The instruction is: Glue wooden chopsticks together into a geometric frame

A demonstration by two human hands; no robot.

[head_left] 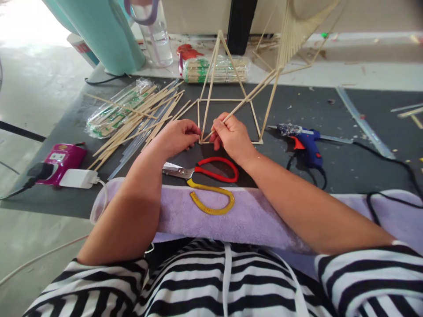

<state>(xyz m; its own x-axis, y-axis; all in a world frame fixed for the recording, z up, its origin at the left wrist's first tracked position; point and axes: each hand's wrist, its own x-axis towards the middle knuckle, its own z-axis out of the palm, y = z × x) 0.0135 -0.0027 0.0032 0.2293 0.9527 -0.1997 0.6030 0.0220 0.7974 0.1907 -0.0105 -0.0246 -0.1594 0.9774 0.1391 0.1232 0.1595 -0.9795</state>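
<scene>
A frame of thin wooden sticks [228, 100] stands on the dark table, with a square base and slanted sticks rising from it. My left hand [181, 134] is at its near left corner, fingertips pinched there; whether they grip the corner or something small is hidden. My right hand [231, 134] is closed around a wooden stick [246, 103], which slants from that corner up to the right. Just below my hands lie scissors [216, 176] with one red and one yellow handle, partly on a lilac towel [257, 215].
A blue glue gun [306, 141] lies at the right with its cord. Loose sticks [145, 119] and a wrapped bundle [114, 110] are at the left. Behind stand a water bottle [158, 39] and another stick bundle [216, 69]. A magenta power adapter [62, 163] sits at the left edge.
</scene>
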